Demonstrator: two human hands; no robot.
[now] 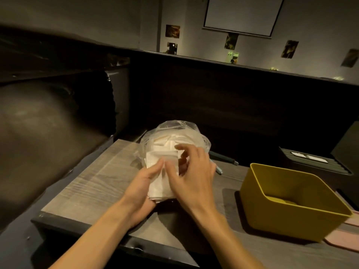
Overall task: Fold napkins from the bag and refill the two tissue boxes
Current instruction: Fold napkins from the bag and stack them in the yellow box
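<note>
A clear plastic bag (172, 131) full of white napkins stands on the wooden table (93, 183). My left hand (141, 189) grips a stack of white napkins (159, 181) just in front of the bag. My right hand (192, 175) lies over the top of that stack, fingers bent, and pinches the upper napkin at its far edge. An open yellow box (291, 200) stands to the right on the table, with only a little at its bottom. A dark slatted box (318, 164) with white paper in its slot sits behind it.
A pen (223, 158) lies behind the bag. A pink flat thing (343, 241) lies at the right edge under the yellow box. A dark padded seat (38, 133) rises to the left, and a dark partition stands behind the table.
</note>
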